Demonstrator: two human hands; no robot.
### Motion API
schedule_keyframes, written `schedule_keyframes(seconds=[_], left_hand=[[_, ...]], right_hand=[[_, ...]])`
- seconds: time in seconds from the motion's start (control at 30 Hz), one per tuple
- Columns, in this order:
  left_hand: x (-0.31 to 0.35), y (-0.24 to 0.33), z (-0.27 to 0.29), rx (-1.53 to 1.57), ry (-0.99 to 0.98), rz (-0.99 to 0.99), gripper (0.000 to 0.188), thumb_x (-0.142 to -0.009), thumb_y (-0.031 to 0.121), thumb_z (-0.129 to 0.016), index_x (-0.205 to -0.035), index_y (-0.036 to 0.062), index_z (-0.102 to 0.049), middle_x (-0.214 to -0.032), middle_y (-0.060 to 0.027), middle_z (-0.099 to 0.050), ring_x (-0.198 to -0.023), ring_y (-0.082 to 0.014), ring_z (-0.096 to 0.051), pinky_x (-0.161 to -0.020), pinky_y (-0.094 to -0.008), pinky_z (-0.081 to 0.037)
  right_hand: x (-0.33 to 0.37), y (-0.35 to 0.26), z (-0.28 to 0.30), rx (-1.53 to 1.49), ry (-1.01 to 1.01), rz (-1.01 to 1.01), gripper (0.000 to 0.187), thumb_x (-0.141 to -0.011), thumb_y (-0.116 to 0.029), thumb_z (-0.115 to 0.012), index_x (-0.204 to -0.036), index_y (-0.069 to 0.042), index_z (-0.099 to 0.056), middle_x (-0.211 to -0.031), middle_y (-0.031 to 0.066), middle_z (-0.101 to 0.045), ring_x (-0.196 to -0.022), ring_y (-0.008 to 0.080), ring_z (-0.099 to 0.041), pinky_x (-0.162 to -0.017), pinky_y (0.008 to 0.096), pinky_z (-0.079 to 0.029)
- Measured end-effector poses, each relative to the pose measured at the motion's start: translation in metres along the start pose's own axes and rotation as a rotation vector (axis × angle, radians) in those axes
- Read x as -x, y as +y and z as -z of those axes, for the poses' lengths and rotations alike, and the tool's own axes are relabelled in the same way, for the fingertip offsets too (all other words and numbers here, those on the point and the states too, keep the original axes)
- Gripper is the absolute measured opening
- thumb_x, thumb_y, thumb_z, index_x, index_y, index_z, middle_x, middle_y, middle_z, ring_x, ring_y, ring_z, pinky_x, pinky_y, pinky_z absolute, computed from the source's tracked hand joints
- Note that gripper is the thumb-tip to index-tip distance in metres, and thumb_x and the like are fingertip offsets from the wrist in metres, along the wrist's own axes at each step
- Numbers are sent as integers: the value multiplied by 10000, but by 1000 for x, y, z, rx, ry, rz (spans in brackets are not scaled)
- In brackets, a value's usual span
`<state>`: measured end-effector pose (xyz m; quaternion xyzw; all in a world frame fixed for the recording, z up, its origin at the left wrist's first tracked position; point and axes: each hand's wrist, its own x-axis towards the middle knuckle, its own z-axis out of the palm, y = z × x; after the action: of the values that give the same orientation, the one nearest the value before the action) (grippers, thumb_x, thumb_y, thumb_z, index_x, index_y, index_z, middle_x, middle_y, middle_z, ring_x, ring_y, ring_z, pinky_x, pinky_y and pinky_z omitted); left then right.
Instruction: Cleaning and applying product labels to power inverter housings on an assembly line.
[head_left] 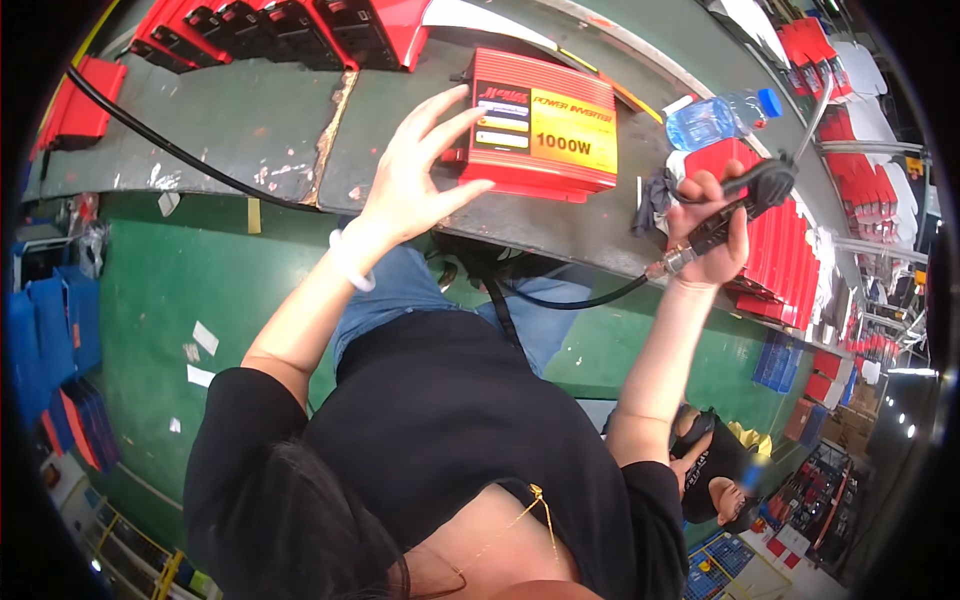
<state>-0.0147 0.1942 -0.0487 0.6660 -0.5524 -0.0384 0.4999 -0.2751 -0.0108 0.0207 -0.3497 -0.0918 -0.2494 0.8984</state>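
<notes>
A red ribbed inverter (545, 175) with a yellow, black and white label lies on the grey workbench in front of me. My left hand (412, 180) is at its left end, fingers spread, the fingertips overlapping its edge; whether they touch it I cannot tell. To the right of the inverter, my right hand (708, 235) is raised with its fingers wrapped round a black air tool (715, 230). A metal coupling (672, 262) at the tool's lower end joins a black hose (590, 300) that runs down in front of the bench.
Several red inverters with black ends (290, 35) line the far left of the bench (400, 110). Another red case (85, 100) lies at its left end. A clear bottle with a blue cap (705, 122) and stacked red cases (775, 260) are at right. A co-worker (705, 465) is at lower right.
</notes>
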Motion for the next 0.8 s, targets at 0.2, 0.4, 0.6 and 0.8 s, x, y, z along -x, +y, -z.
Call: schedule_keyframes(seconds=[0.2, 0.4, 0.6, 0.8], left_hand=[[-1, -10, -7, 49, 24, -51, 514, -679, 151, -798, -1174, 99, -669, -1375, -128, -506, -1253, -312, -488, -1020, -411, -412], [-2, -14, -11, 146, 45, -48, 495, -680, 141, -804, -1158, 100, -681, -1357, -122, -529, -1241, -295, -508, -1012, -394, -426], [-2, -14, -11, 181, 36, -6, 506, -680, 128, -800, -1170, 115, -679, -1368, -110, -522, -1259, -277, -499, -1031, -396, -409], [-2, -13, -10, 160, 24, 13, 506, -677, 140, -803, -1169, 137, -682, -1377, -94, -516, -1267, -273, -494, -1033, -420, -404]], right_hand=[[-27, -16, -72, 1045, 134, -698, 367, -935, -273, -583, -1172, 6, -567, -937, 70, -640, -949, 167, -576, -923, 331, -424], [-41, -35, -103, 1410, 73, -1256, 212, -928, -153, -569, -1070, 4, -579, -825, 29, -626, -830, 109, -561, -810, 280, -441], [-50, -32, -109, 1606, 2, -1304, 164, -913, -169, -605, -963, -14, -584, -742, 28, -621, -749, 101, -567, -720, 285, -458], [-57, -25, -106, 1649, -21, -1331, 173, -907, -176, -610, -935, -8, -578, -739, 41, -621, -748, 113, -576, -719, 300, -464]])
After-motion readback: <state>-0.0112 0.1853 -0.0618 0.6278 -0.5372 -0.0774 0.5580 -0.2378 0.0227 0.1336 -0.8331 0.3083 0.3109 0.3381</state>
